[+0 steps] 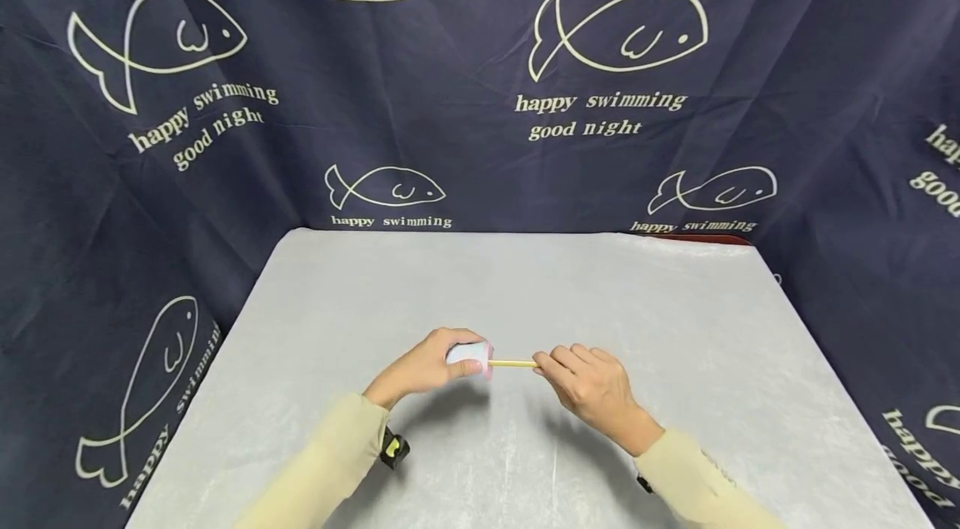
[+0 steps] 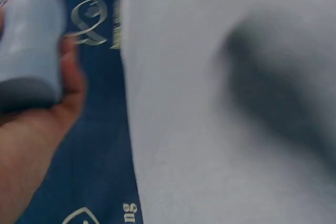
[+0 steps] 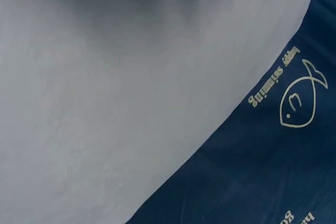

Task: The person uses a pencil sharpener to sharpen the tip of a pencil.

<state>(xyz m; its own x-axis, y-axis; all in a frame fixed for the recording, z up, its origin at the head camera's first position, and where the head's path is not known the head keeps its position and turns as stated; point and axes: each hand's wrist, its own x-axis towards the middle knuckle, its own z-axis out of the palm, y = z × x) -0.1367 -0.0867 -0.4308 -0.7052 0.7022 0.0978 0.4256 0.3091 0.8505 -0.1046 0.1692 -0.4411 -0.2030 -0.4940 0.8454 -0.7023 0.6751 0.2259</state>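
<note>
Pale blue container (image 1: pixel 467 353), held up over a white-grey tabletop (image 1: pixel 375 287), near the middle of its front half. Clasped in the left hand (image 1: pixel 429 362), thumb on the near side, fingers over the far side. Mouth turned toward the right hand (image 1: pixel 588 383), in line with a thin yellow stick (image 1: pixel 513 362) lying nearly level, left to right. Left end of the stick at the mouth; cannot tell how deep inside. Right end pinched in the curled fingers of the right hand, well clear of the container, with bare stick between. In look, smooth and slightly waisted, with a pink flared rim and, in the left wrist view, a dark grey base.
</note>
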